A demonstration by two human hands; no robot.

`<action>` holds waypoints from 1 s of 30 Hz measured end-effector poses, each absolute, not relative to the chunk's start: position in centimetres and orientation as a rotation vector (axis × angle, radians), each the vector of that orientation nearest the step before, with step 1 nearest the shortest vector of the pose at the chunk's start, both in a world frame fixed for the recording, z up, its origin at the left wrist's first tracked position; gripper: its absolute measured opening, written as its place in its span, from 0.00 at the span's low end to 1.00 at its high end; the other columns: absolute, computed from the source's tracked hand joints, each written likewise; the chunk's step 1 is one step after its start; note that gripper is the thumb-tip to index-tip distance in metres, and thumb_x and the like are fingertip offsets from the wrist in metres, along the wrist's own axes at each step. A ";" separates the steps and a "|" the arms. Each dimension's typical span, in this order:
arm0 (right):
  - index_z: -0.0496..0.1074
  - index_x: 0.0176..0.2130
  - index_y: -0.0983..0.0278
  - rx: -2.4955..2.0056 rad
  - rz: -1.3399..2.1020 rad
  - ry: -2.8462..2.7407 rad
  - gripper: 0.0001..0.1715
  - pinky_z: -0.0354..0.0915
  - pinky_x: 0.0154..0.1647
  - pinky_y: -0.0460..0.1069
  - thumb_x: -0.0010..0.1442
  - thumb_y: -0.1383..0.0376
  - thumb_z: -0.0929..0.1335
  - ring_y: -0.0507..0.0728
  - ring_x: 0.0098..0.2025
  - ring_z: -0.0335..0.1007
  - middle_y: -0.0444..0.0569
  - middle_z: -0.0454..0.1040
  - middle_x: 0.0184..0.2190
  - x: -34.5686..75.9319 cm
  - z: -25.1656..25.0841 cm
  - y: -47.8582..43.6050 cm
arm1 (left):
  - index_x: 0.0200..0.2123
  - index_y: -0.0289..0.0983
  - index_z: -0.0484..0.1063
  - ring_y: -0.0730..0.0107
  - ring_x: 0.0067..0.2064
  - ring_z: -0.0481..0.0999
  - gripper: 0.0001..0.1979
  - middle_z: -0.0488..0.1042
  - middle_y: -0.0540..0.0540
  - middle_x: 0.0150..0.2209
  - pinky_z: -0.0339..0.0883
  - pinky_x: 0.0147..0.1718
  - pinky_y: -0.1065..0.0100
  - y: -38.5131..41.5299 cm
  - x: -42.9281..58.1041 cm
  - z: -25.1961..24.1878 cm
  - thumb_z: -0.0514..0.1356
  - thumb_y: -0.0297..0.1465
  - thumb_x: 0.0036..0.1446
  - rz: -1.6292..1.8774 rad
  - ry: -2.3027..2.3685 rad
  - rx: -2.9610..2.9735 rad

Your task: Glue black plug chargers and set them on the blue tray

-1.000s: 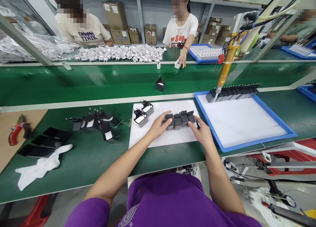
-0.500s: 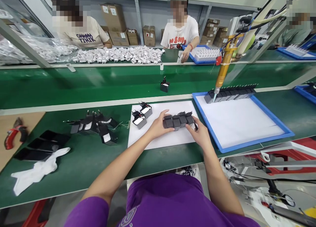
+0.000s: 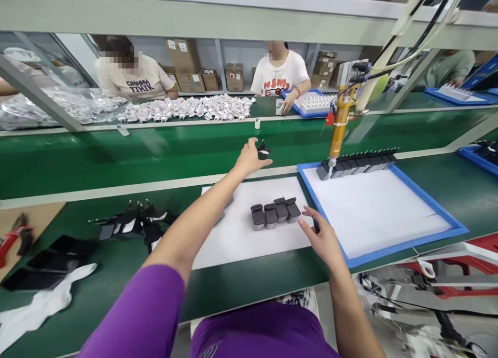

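My left hand (image 3: 251,160) reaches over the green conveyor belt, thumb and fingers spread beside a black plug adapter (image 3: 264,151); I cannot tell if they touch it. Near the right edge of the white sheet (image 3: 237,246) is my right hand (image 3: 323,238). A small black piece (image 3: 316,224) is tucked in its curled fingers, its kind unclear, while thumb and forefinger stay apart. Just left of that hand, several black adapter housings (image 3: 275,212) stand in a row on the sheet. My left forearm mostly covers other adapters at the sheet's left side.
A blue-rimmed tray (image 3: 404,192) holds a row of black adapters along its back. Above it hangs a gold dispenser (image 3: 339,129). Black adapters (image 3: 130,223), red pliers (image 3: 15,238) and a white glove (image 3: 46,301) lie left. Co-workers sit across the belt, near white plugs (image 3: 190,108).
My left hand has let go of the row of housings and moved up and away to the belt. My right hand has drawn slightly off the row. The view has tilted upward.
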State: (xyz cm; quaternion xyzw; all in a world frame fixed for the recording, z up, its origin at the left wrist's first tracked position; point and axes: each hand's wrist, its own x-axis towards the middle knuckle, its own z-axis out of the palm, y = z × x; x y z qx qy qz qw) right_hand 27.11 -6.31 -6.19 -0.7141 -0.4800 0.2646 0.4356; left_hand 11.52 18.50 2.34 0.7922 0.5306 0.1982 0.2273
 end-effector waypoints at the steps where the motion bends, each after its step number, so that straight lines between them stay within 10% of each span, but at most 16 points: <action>1: 0.67 0.56 0.64 -1.763 0.663 -1.207 0.34 0.68 0.46 0.55 0.59 0.46 0.64 0.62 0.49 0.71 0.57 0.73 0.52 26.9 -6.3 -6.6 | 0.60 0.35 0.48 0.47 0.62 0.62 0.44 0.60 0.30 0.59 0.60 0.56 0.55 19.9 13.2 2.3 0.69 0.39 0.47 0.502 1.519 2.183; 12: 0.64 0.57 0.61 -1.734 0.705 -1.229 0.29 0.68 0.52 0.56 0.62 0.50 0.63 0.62 0.57 0.66 0.55 0.68 0.57 26.3 -7.4 -7.6 | 0.57 0.31 0.53 0.48 0.52 0.74 0.36 0.72 0.30 0.50 0.67 0.46 0.61 23.2 17.4 2.7 0.66 0.31 0.48 0.300 1.617 2.279; 20: 0.59 0.62 0.67 -1.784 0.565 -1.343 0.35 0.65 0.57 0.58 0.61 0.52 0.64 0.63 0.59 0.65 0.59 0.68 0.57 25.4 -6.4 -5.2 | 0.64 0.37 0.43 0.52 0.45 0.78 0.48 0.75 0.39 0.46 0.70 0.46 0.56 10.1 1.8 10.0 0.64 0.44 0.46 0.487 1.435 2.367; 30: 0.49 0.67 0.64 -1.836 0.612 -1.295 0.46 0.68 0.52 0.57 0.59 0.47 0.65 0.66 0.61 0.62 0.60 0.62 0.62 24.2 -6.2 -5.2 | 0.62 0.39 0.43 0.47 0.50 0.77 0.41 0.72 0.33 0.54 0.70 0.46 0.53 -0.1 -9.6 1.7 0.58 0.44 0.50 0.142 1.679 2.144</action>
